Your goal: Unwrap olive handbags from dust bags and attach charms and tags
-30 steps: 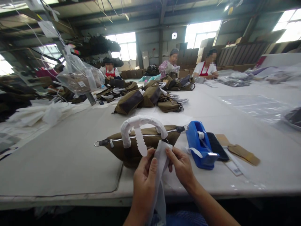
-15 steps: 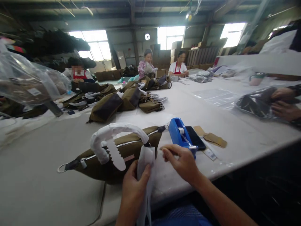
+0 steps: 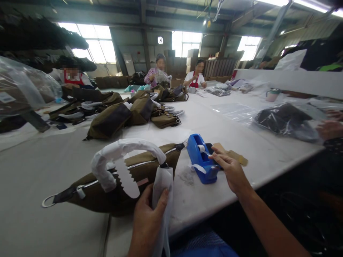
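Observation:
An olive bag (image 3: 150, 162) with a silver zipper lies on the table in front of me. Its handle (image 3: 131, 143) is wrapped in white, and a white toothed strip (image 3: 127, 178) hangs beside it. My left hand (image 3: 150, 214) pinches a white wrapping strip (image 3: 163, 178) that hangs from the ring at the handle's right end. To the bag's right stands a blue tape dispenser (image 3: 197, 142). Over it reaches my right hand (image 3: 230, 167), fingers stretched out, fingertips at the tape by the roll. A small white toothed piece (image 3: 199, 168) sticks to the dispenser's left side.
Several more olive bags (image 3: 142, 110) lie farther back. Tan tags (image 3: 238, 157) are behind my right hand. A plastic-wrapped dark item (image 3: 285, 116) lies at the right near another person's hand (image 3: 331, 128). Co-workers (image 3: 197, 76) sit across the table. A cup (image 3: 272, 95) stands at the back right.
My right hand has moved right, from beside the white strip to over the tape dispenser, and its fingers have stretched out. My left hand keeps its hold. The view has shifted right.

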`<state>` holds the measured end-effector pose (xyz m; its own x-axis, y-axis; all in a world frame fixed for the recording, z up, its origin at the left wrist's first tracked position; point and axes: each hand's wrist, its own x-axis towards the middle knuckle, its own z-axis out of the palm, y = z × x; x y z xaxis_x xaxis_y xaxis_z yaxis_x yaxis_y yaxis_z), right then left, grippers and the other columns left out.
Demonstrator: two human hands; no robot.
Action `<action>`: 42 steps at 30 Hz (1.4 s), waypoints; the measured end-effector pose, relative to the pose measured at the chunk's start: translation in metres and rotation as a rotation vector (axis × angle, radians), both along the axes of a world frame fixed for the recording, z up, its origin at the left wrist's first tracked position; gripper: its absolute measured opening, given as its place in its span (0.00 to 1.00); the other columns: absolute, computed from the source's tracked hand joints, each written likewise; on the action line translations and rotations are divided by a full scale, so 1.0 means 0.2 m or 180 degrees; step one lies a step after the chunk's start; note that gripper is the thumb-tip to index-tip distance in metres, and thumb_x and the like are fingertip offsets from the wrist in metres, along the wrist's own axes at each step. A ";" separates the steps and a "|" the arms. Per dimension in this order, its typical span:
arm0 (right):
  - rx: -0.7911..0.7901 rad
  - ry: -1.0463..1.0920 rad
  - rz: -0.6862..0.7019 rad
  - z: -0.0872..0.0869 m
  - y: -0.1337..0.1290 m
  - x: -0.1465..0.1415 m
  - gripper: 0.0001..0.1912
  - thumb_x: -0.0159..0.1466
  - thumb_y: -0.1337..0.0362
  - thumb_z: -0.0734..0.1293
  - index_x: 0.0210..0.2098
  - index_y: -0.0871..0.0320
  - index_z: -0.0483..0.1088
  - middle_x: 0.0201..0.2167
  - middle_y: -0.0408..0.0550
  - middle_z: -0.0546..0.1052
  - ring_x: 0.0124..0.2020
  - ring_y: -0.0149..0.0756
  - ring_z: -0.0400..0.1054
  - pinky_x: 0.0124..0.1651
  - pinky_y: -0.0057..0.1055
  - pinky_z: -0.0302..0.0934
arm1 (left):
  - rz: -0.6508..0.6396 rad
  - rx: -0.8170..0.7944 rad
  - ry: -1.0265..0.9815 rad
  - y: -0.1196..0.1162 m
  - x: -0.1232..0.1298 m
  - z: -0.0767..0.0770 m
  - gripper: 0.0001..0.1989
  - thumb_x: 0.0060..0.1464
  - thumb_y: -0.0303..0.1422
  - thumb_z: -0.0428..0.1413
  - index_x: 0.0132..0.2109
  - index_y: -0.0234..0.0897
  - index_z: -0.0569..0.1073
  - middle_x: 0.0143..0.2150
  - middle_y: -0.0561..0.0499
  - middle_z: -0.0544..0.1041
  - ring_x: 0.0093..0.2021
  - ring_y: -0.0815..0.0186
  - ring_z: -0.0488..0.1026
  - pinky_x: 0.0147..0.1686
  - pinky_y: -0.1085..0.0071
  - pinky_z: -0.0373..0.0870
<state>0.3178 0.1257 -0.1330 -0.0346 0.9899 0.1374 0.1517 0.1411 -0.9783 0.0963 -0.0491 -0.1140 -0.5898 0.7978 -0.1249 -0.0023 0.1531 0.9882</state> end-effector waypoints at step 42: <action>-0.0599 -0.0129 -0.0253 -0.24 -0.29 0.20 0.27 0.56 0.39 0.74 0.31 0.60 0.78 0.24 0.46 0.74 0.24 0.32 0.63 0.29 0.30 0.59 | -0.0083 -0.0321 0.0265 0.01 -0.05 -0.05 0.29 0.47 0.54 0.65 0.47 0.36 0.79 0.41 0.45 0.84 0.42 0.52 0.79 0.42 0.65 0.73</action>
<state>0.3578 0.0668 -0.1819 0.0429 0.9978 -0.0501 0.1948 -0.0576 -0.9791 0.0872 -0.0475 -0.1245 -0.5806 0.7989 -0.1568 0.0845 0.2506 0.9644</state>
